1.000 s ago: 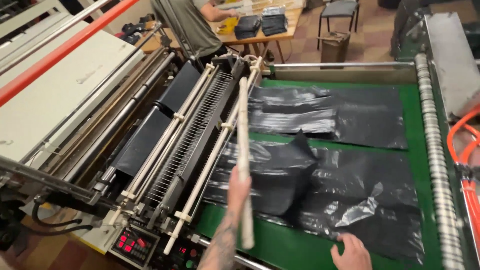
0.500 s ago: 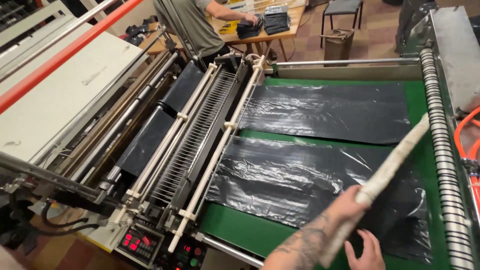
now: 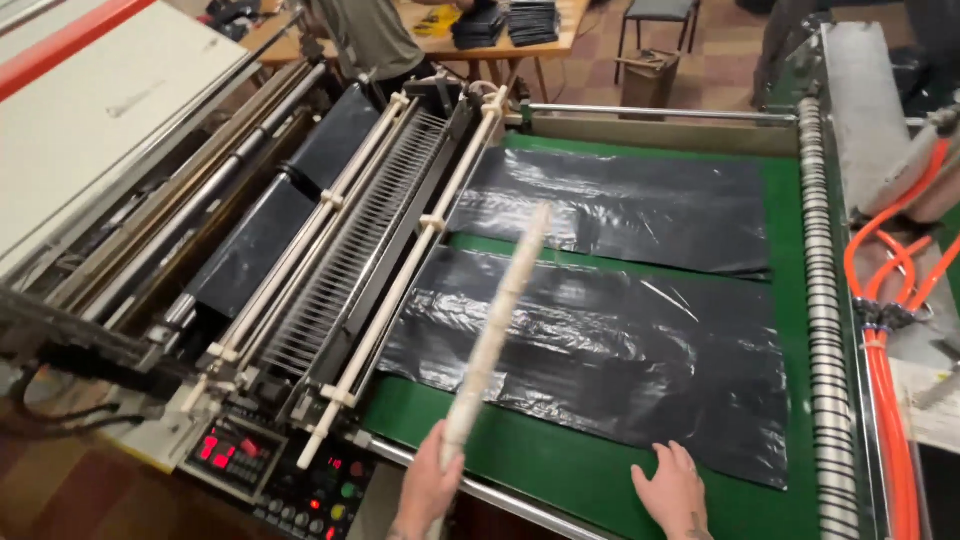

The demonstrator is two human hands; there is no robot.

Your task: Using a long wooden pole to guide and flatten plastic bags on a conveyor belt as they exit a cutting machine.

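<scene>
Nearby, left hand point(image 3: 432, 487) grips white stick point(image 3: 495, 330); right hand point(image 3: 672, 490) flat, fingers spread, on green belt point(image 3: 560, 470), workshop.

left hand point(image 3: 432, 488) fisted, right hand point(image 3: 674, 490) flat, fingers spread.

- Small factory floor / production workshop, plastic-bag making by the look of it.
- Industrial bag machine point(image 3: 330, 270) fills the frame: rollers, comb-like bars, black film feeding in at 10 o'clock.
- Green conveyor bed point(image 3: 590, 480) with flat black plastic sheets point(image 3: 620, 350) lying on it, centre to 3 o'clock.
- Control panel point(image 3: 290, 480) with red digit displays and coloured push buttons at 7 o'clock.
- Orange hoses point(image 3: 880, 380) bundled along the 3 o'clock edge.
- Wooden work table point(image 3: 500, 40) at 12 o'clock with stacks of dark folded bags point(image 3: 505, 22); another person point(image 3: 370, 35) stands at it.
- Chair point(image 3: 660, 12) and small bin point(image 3: 645, 80) on tiled floor at 1 o'clock.
</scene>
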